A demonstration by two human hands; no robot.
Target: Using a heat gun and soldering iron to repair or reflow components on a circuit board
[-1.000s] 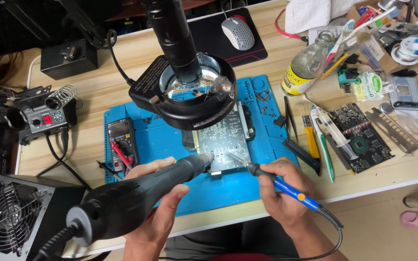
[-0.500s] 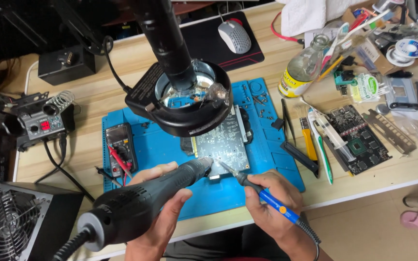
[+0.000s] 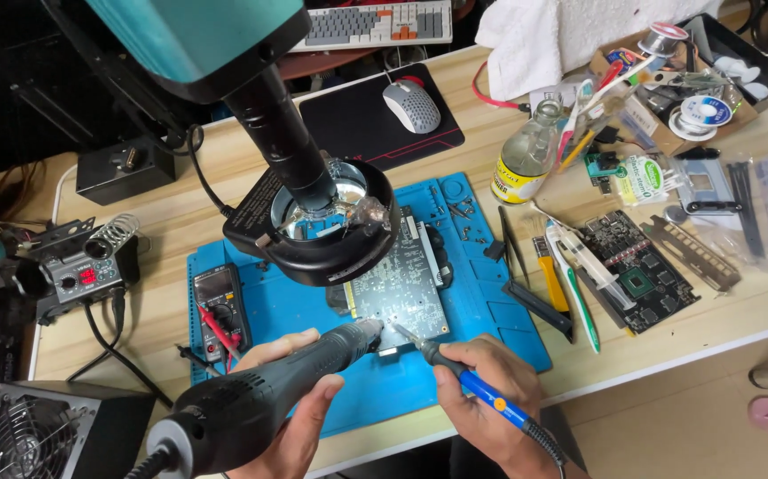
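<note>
left hand (image 3: 291, 404) fingers wrapped round hot-air handle (image 3: 259, 404) | right hand (image 3: 481, 390) gripping soldering iron (image 3: 468, 383) | both tips now closer together at near edge of circuit board (image 3: 401, 284) on blue mat (image 3: 490, 310), bench

Circuit board (image 3: 406, 288) top under microscope ring light (image 3: 317, 235); hot-air handle (image 3: 251, 408) butt cut off.

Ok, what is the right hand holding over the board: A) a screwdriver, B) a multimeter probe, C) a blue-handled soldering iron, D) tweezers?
C: the right hand grips a blue-handled soldering iron with its tip at the near edge of the board, while the left hand holds the hot-air handle.
</note>
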